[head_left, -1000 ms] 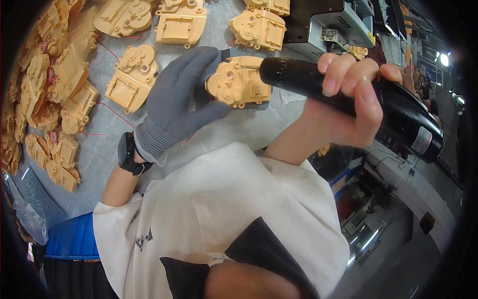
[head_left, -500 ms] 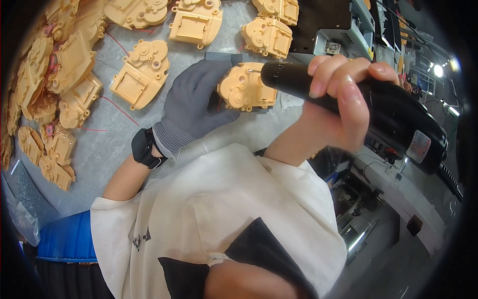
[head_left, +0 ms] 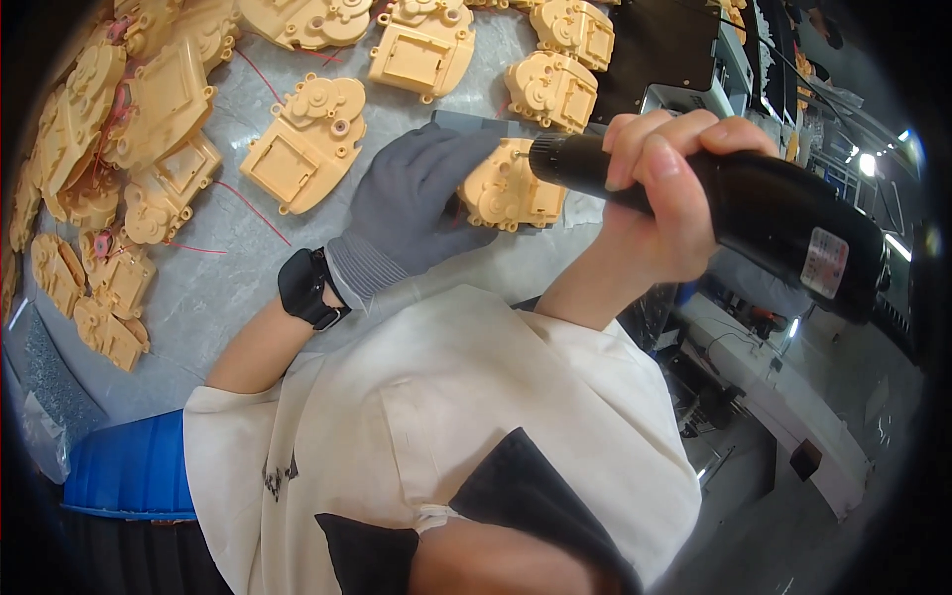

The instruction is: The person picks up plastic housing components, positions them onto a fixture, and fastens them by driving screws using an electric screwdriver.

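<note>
Housing, yellow: clasped at left by gloved left hand; at its right, black screwdriver is clamped in right hand.

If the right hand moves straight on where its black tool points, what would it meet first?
The black tool in the right hand would probably meet the yellow casing beside the left hand first; whether they touch now is unclear.

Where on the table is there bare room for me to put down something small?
The widest bare patch of table lies between the watch, the blue bin and the heaped yellow housings. A narrower strip runs between the left hand and the single housing beside it. The upper left is crowded.
</note>
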A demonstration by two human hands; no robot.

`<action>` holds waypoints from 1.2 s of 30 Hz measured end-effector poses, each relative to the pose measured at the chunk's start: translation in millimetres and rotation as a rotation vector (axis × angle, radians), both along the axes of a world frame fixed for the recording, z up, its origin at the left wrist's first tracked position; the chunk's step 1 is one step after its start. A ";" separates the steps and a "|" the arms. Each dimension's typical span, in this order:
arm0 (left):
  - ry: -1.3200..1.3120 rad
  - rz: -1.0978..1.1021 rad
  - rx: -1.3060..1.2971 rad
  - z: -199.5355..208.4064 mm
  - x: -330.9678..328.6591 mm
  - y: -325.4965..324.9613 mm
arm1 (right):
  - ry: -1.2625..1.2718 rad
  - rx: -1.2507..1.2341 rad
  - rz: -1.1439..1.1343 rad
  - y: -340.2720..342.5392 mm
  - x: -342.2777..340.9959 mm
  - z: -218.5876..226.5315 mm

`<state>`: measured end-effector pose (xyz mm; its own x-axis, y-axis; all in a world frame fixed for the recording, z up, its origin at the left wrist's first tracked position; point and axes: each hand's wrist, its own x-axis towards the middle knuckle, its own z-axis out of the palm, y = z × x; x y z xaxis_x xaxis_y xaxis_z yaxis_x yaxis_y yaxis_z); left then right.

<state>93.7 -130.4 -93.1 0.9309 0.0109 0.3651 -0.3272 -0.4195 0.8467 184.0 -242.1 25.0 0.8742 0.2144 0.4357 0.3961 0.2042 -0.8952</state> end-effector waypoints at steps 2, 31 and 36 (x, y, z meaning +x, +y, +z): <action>0.009 -0.039 0.058 -0.4 1.0 -2.5 | 0.003 0.005 -0.017 -1.8 -0.9 0.2; 0.115 -0.060 0.131 1.7 -2.8 -1.7 | -0.110 0.186 -0.003 -82.5 -19.5 25.4; -0.002 -0.010 0.187 -6.4 -3.2 -2.8 | -0.058 0.109 0.325 -62.9 -39.0 20.1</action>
